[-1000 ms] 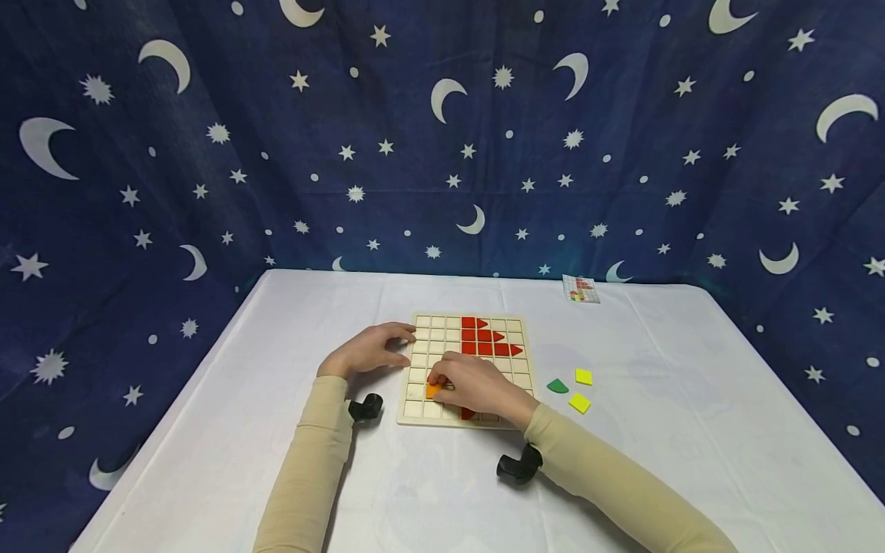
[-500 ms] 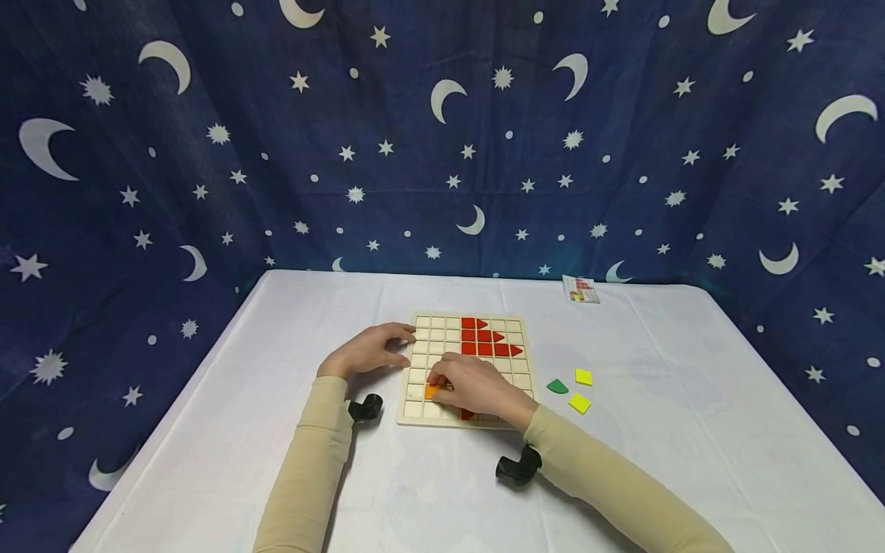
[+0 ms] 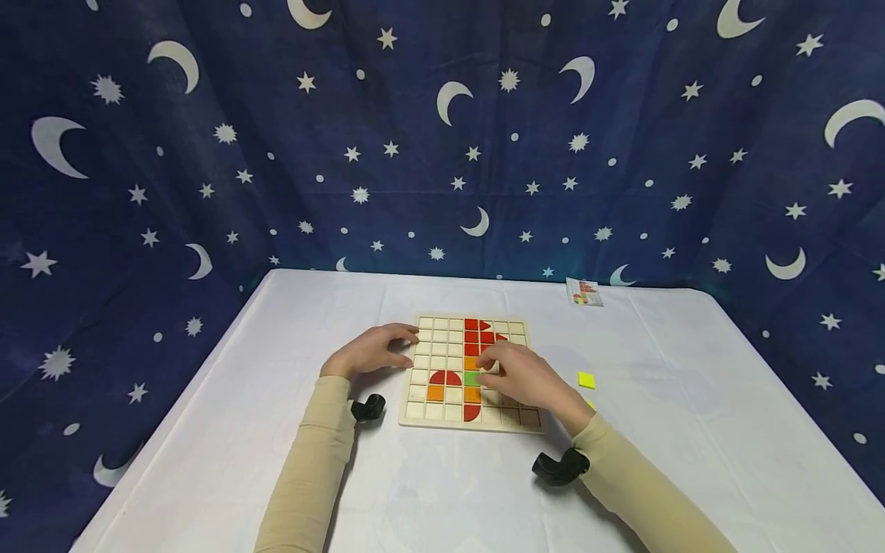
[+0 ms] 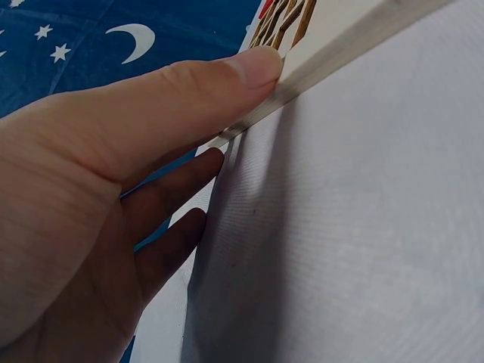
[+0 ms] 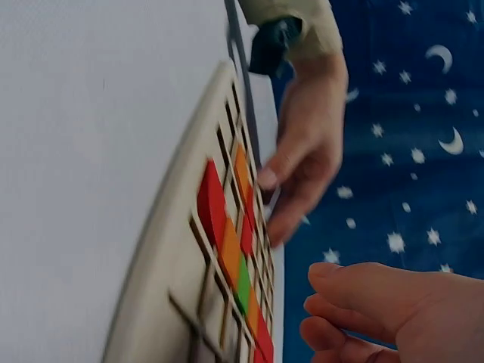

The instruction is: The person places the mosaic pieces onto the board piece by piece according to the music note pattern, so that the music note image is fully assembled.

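Note:
My left hand [image 3: 373, 349] rests at the left edge of a pale wooden grid board [image 3: 439, 336], its thumb [image 4: 261, 68] on the rim in the left wrist view. Over the board's right half hovers my right hand [image 3: 525, 376], fingers loosely bent, with nothing visible between them. An orange square [image 3: 435, 393] lies in a lower-left cell, below two red quarter-round pieces [image 3: 453, 379]. One column holds a green square [image 3: 472, 379] between orange squares [image 3: 472, 395], with a red quarter-round [image 3: 472, 412] at its bottom. Red pieces [image 3: 472, 325] fill cells above, partly covered by my right hand.
A yellow square [image 3: 586, 380] lies on the white table [image 3: 664, 399] to the right. Another yellow square [image 3: 590, 404] peeks out beside my right wrist. A small pattern card [image 3: 585, 292] lies at the back, near the dark blue star-and-moon curtain [image 3: 387, 223].
My right hand has left the orange square and moved right, uncovering the lower pieces. It now hides the loose green piece's spot. My left hand stays at the board's edge.

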`<act>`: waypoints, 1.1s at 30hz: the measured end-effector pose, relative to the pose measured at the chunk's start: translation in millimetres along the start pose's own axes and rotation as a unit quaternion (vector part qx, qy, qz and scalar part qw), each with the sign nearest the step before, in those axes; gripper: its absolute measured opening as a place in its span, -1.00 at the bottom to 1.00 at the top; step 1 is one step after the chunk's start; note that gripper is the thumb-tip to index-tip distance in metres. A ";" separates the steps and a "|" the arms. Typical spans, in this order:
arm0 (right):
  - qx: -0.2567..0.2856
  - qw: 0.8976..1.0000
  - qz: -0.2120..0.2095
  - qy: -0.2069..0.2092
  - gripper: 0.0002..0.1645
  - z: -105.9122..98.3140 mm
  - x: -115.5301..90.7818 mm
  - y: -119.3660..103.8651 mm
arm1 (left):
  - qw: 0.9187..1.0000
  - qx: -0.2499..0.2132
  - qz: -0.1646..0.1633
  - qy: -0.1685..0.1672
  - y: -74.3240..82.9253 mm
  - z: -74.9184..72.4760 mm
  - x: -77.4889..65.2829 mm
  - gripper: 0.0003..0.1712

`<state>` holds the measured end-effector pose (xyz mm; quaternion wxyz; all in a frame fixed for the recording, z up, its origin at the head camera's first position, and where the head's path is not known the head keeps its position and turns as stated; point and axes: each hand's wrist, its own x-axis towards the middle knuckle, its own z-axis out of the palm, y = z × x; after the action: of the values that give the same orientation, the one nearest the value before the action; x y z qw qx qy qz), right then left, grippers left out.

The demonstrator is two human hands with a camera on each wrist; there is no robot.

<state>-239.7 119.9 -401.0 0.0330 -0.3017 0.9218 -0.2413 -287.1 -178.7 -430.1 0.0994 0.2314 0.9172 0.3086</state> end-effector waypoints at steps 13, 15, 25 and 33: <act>0.010 0.996 0.089 -0.022 -0.69 -35.5 -42.3 44.3 | 1.000 0.002 0.004 -0.008 3.6 6.1 5.9 -0.48; 0.005 0.994 0.106 -0.031 -0.66 -43.1 -46.1 48.7 | 1.000 0.004 0.003 -0.009 3.3 5.6 5.8 -0.47; -0.010 0.989 0.137 -0.053 -0.59 -72.3 -63.0 69.7 | 1.000 0.005 0.000 -0.002 -0.1 1.5 3.1 -0.48; -0.016 0.988 0.142 -0.062 -0.65 -72.6 -72.9 80.1 | 1.000 0.001 0.002 0.003 -1.0 1.4 1.7 -0.48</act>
<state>-238.4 248.6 -380.5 0.1189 -0.1824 0.9551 -0.2007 -288.5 -177.8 -431.9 0.0960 0.2320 0.9173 0.3089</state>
